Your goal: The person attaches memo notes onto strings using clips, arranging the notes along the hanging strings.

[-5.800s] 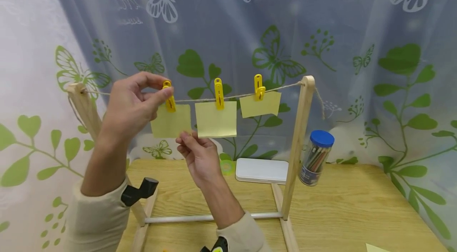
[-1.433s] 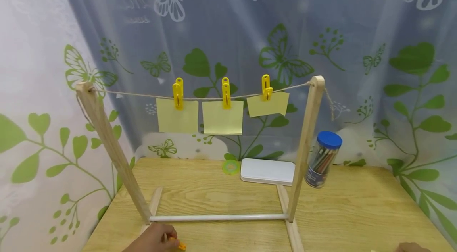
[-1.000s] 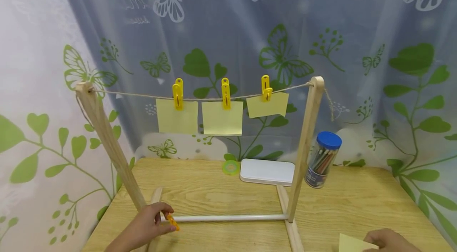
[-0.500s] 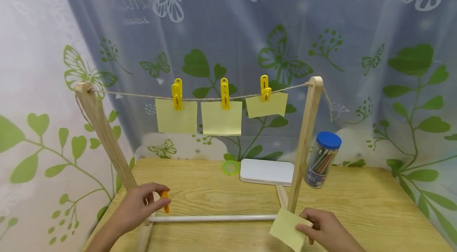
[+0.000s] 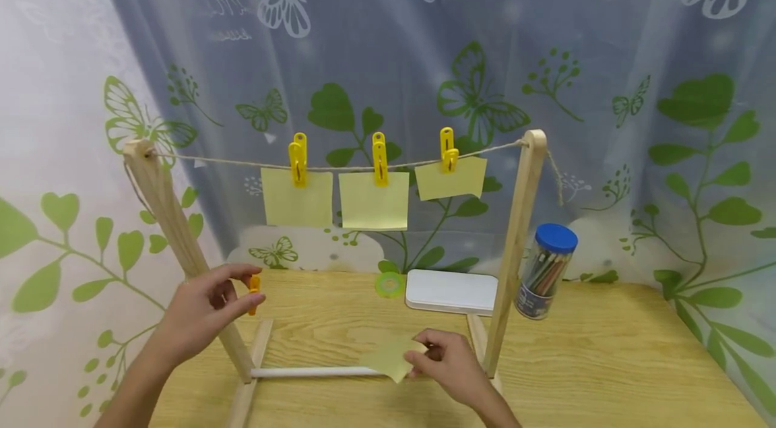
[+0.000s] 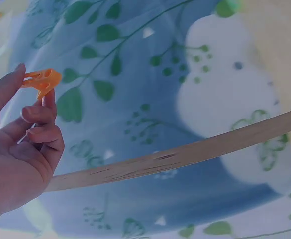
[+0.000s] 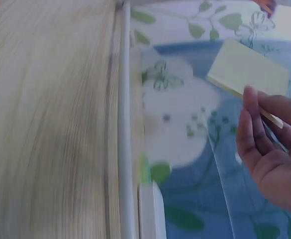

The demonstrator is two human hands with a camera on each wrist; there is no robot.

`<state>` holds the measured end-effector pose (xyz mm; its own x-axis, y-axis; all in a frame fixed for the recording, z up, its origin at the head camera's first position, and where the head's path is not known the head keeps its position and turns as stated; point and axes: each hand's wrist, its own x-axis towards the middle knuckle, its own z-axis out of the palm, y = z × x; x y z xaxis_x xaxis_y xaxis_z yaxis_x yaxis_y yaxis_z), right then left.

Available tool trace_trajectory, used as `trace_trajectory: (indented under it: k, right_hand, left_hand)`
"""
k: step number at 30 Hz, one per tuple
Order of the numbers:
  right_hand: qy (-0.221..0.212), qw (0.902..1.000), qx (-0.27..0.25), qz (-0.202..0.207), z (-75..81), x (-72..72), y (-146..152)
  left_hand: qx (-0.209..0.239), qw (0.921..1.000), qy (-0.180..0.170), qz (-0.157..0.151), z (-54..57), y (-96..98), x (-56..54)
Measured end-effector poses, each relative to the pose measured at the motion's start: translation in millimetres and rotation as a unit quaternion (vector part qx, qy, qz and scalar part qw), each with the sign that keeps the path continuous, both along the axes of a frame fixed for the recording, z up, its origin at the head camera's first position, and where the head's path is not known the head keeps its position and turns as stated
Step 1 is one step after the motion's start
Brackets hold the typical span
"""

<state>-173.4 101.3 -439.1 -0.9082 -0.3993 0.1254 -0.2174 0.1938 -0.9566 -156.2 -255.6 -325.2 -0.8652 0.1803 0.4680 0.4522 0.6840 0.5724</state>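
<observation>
Between thumb and fingers my left hand [image 5: 203,307] pinches an orange clothespin [image 5: 254,294], held up beside the left post of a wooden frame; the left wrist view shows the same clothespin [image 6: 42,80] at the fingertips. My right hand [image 5: 451,364] grips a yellow paper note [image 5: 391,359] by its edge, above the white rod. In the right wrist view the note [image 7: 249,69] is tilted. Along the string [image 5: 351,168] hang a left note [image 5: 297,202], a middle note [image 5: 374,204] and a smaller-looking right note [image 5: 451,180], each under a yellow clothespin [image 5: 298,160].
The frame has a left post [image 5: 182,246], a right post [image 5: 515,246] and a white rod [image 5: 309,372] low between them. Behind it on the table [image 5: 636,360] are a white case [image 5: 451,290], a green tape roll [image 5: 389,284] and a blue-lidded pencil jar [image 5: 545,273].
Since the oldest frame, both hands left the hanging left note. The left hand picked up an orange clothespin and rose; the right hand brought a note in from the lower right, moving left.
</observation>
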Motion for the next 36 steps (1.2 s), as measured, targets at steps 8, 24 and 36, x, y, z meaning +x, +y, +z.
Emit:
trace_trajectory:
  k: [8,24,36]
  right_hand:
    - [-0.021,0.9915,-0.117,-0.053,14.9,-11.6,-73]
    - [-0.138,0.9502,-0.279,-0.007,72.2,-28.5,-177]
    - [-0.132,0.9315,-0.339,0.003,104.4,-38.8,-205]
  left_hand:
    - [0.027,0.9989,0.036,0.014,43.9,-7.7,-2.8]
    - [0.130,0.9818,0.136,-0.028,107.0,2.1,-10.4]
    - [0.297,0.9176,0.159,-0.211,144.2,15.8,-18.4]
